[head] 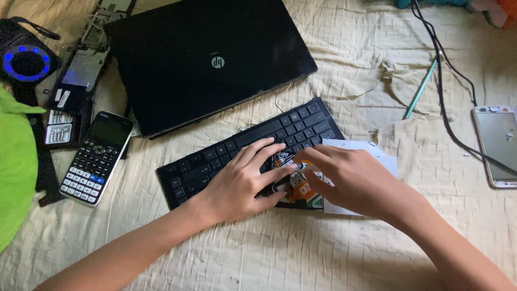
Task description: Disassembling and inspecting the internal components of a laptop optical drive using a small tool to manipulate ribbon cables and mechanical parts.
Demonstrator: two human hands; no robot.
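A detached black keyboard (237, 148) lies on a cream cloth in front of a closed black laptop (204, 59). My left hand (245, 180) rests flat on the keyboard's lower right part, fingers spread toward a small orange and white component (300, 188). My right hand (347, 180) comes in from the right and pinches at that component with fingertips together. A white flat piece (377, 156) lies under my right hand, beside the keyboard's right end. What lies beneath my palms is hidden.
A black calculator (97, 159) lies left of the keyboard. Dismantled electronic parts (75, 86) and a round device with a blue ring (26, 62) sit at far left, beside green fabric (13, 161). At right are a teal pen (421, 89), a black cable (444, 91) and a white phone (498, 145).
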